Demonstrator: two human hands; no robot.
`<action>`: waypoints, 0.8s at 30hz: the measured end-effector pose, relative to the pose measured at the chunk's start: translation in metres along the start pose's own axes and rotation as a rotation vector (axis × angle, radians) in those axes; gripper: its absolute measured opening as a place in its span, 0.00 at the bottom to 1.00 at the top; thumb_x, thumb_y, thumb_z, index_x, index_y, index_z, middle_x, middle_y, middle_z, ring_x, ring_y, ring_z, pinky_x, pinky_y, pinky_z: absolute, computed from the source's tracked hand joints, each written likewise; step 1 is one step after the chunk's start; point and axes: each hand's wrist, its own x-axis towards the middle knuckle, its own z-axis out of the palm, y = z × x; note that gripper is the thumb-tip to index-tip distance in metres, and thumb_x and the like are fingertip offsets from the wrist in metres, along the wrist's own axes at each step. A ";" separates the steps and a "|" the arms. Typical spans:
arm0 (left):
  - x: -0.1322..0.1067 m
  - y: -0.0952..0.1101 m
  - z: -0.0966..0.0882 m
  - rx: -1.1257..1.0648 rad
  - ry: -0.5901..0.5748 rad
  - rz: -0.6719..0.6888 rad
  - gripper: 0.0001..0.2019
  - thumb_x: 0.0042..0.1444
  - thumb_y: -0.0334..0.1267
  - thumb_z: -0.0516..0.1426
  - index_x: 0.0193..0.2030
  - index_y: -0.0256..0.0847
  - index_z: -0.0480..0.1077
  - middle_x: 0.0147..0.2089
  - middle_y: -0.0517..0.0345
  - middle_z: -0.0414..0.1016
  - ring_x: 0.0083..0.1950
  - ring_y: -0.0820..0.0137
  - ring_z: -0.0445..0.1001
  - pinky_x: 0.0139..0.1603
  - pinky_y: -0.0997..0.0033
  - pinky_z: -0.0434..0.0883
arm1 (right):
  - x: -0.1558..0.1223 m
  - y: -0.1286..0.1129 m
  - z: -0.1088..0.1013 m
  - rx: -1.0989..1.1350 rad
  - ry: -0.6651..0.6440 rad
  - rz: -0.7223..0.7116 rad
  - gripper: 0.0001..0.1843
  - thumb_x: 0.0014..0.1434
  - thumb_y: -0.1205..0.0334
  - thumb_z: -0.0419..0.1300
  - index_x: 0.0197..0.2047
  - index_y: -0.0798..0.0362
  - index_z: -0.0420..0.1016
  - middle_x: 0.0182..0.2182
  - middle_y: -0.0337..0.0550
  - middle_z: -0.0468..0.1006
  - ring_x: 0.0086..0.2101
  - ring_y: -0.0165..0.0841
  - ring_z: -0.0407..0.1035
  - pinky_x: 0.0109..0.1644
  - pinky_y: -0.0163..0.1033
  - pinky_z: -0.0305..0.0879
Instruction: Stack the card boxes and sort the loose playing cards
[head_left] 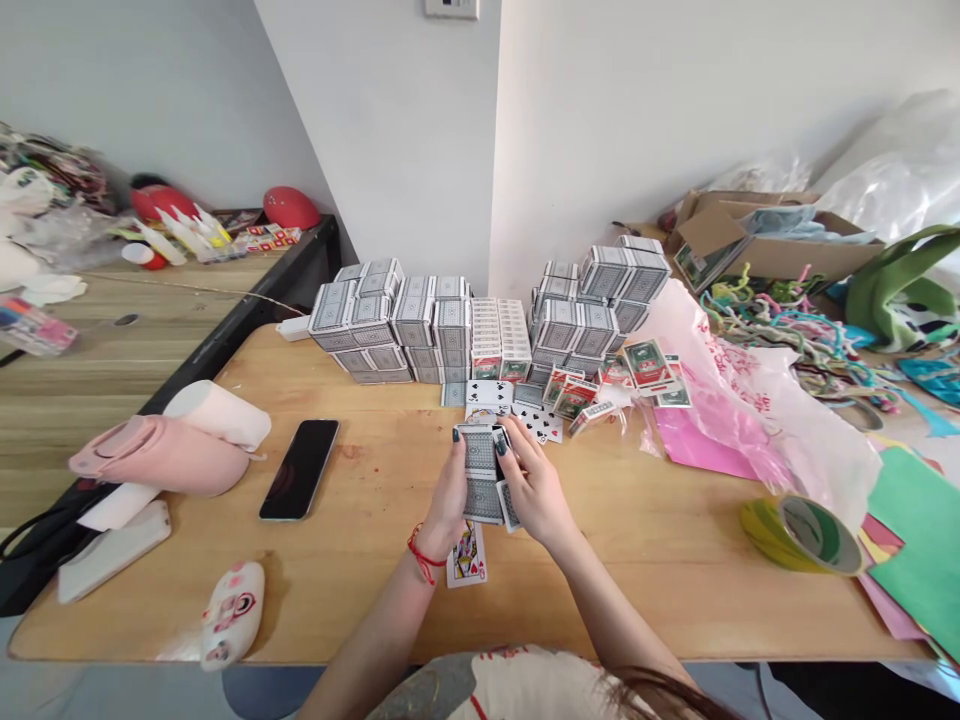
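Grey-backed playing cards [481,460] lie between my two hands, above the wooden table. My left hand [448,490] grips their left side, thumb on top. On the right side my right hand [531,483] closes around the cards, and a few stick out askew under its fingers. Just below the hands a face-up queen of hearts [467,556] rests on the table. Beyond them lie several face-up cards [490,393], partly hidden by the hands. Small red-and-green card boxes [575,397] stand to the right of these.
Stacked card blocks [371,325] line the wall, with more stacks [577,325] to the right. A black phone [300,470], pink bottle [161,455] and white mouse [234,612] lie left. Yellow tape [802,535], plastic bags [720,380] and green paper [915,530] occupy the right.
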 end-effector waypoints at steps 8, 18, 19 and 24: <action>-0.002 -0.005 0.003 -0.056 0.039 0.060 0.27 0.54 0.55 0.48 0.55 0.41 0.62 0.55 0.54 0.67 0.56 0.65 0.64 0.60 0.64 0.58 | -0.001 -0.002 0.001 -0.109 0.046 -0.043 0.23 0.61 0.52 0.43 0.57 0.48 0.61 0.59 0.42 0.57 0.60 0.36 0.47 0.62 0.47 0.46; -0.004 -0.008 0.008 0.041 0.052 0.170 0.27 0.55 0.55 0.46 0.54 0.39 0.63 0.55 0.51 0.66 0.57 0.63 0.64 0.58 0.62 0.59 | -0.002 -0.007 0.010 -0.064 0.113 -0.031 0.20 0.62 0.55 0.42 0.56 0.46 0.59 0.60 0.41 0.54 0.60 0.34 0.45 0.62 0.47 0.45; -0.004 -0.008 0.008 0.048 0.062 0.193 0.27 0.55 0.55 0.46 0.54 0.40 0.63 0.56 0.51 0.66 0.57 0.63 0.64 0.58 0.62 0.59 | -0.002 -0.006 0.010 -0.036 0.097 -0.031 0.21 0.62 0.55 0.42 0.57 0.47 0.58 0.61 0.41 0.53 0.61 0.34 0.44 0.62 0.47 0.44; -0.001 -0.006 0.002 0.038 0.062 0.207 0.24 0.56 0.52 0.47 0.54 0.43 0.63 0.57 0.55 0.65 0.60 0.66 0.59 0.61 0.65 0.55 | 0.002 0.001 -0.003 0.153 -0.111 0.028 0.27 0.61 0.50 0.44 0.62 0.46 0.50 0.63 0.37 0.44 0.62 0.32 0.36 0.64 0.45 0.34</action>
